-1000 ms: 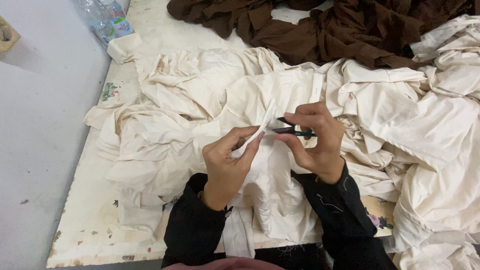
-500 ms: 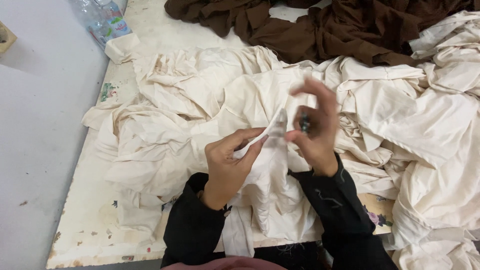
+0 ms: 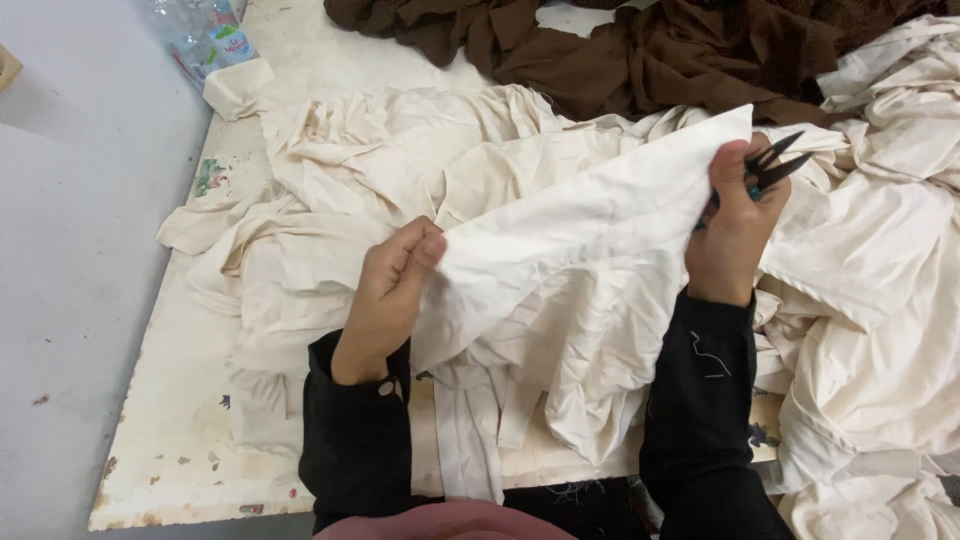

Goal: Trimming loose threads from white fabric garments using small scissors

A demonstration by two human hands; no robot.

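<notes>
Between the two raised hands a cream cloth piece was stretched above the worktable, its lower part hanging in folds toward the table's near edge. At its lower left edge the left hand pinched the fabric between thumb and curled fingers. At the upper right corner the right hand gripped the cloth and also held small dark thread snips, blades pointing up and right. Beneath lay a heap of cream fabric, with brown fabric beyond it. A plastic bottle lay at the table's far left corner.
</notes>
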